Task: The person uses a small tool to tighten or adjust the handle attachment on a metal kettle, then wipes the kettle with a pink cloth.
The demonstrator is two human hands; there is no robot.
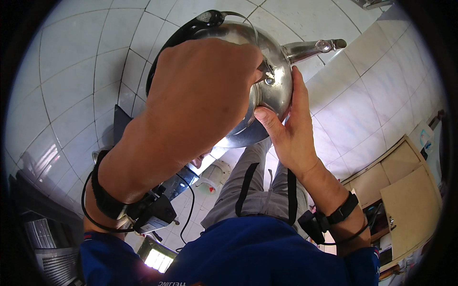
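A stainless steel kettle (229, 30) is held tilted in front of me, its spout (304, 50) pointing to the upper right. Its black handle grip (189, 26) curves along the upper left and has suds at one end. My right hand (295, 136) grips the side of the kettle body, thumb towards me and fingers around the side below the spout. My left hand (204, 78) is bunched over the kettle top, its fingers at the handle bracket (269, 75), where a little whitish matter shows. The left fingertips are mostly hidden, so what they hold cannot be made out.
White wall tiles (71, 71) rise on the left. A pale tiled surface (357, 107) runs along the right. Lower right, a wooden cabinet (411, 207) has a door standing ajar. A black cable (193, 203) hangs near my left forearm. A perforated metal panel (59, 264) is at lower left.
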